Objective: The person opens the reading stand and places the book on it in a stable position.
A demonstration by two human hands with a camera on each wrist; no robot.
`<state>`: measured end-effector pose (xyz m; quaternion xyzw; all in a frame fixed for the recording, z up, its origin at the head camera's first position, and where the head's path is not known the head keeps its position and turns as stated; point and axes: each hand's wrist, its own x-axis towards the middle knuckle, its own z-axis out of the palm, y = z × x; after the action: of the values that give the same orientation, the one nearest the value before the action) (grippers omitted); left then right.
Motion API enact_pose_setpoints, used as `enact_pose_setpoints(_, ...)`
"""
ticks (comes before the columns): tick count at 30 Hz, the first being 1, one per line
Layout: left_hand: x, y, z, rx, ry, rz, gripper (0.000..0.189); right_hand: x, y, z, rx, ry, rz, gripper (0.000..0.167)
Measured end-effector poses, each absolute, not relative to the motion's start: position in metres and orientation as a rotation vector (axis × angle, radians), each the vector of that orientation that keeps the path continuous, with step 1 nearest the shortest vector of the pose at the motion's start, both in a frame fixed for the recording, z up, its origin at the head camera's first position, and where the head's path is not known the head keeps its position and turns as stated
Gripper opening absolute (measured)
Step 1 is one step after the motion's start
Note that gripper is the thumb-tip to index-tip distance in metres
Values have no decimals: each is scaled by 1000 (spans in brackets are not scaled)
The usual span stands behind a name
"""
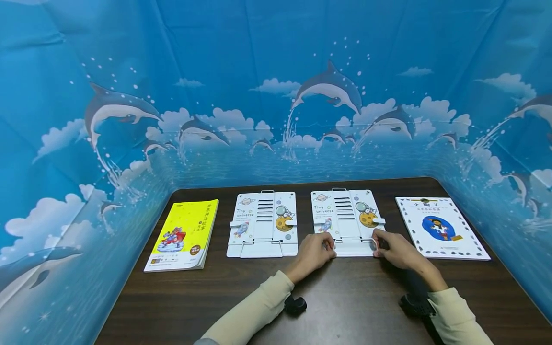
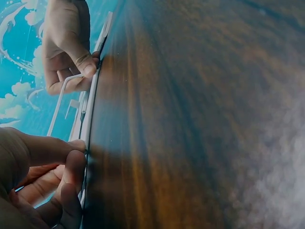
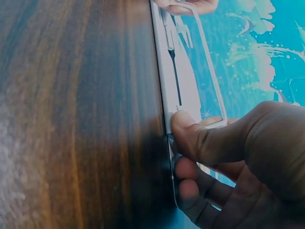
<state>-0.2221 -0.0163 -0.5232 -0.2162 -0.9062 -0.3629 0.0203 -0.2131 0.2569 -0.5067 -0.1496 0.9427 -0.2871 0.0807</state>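
A white book stand (image 1: 353, 247) printed "Tiny universe" lies flat on the table at the right of centre. My left hand (image 1: 314, 250) pinches its lower left corner between thumb and fingers. At the lower right corner, my right hand (image 1: 398, 249) pinches the same stand's edge. The white wire bar (image 3: 212, 71) at the front of this stand is swung up off the plate, between the two hands. In the left wrist view, the thumb and fingertips (image 2: 76, 155) meet right at the plate's thin edge.
Left of it lies a matching book stand (image 1: 282, 239), its wire bar down. A thick yellow book (image 1: 185, 230) lies at the far left, and a white book (image 1: 431, 211) with a blue oval picture at the right. A dolphin-print curtain (image 1: 241, 96) encloses the table (image 1: 345, 302).
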Motion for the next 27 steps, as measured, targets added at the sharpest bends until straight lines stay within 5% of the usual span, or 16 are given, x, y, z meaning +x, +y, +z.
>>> enact_pose_setpoints(27, -225, -21, -520, -763, -2839, -1166, 14, -215, 260, -506, -421, 2765, -933, 26)
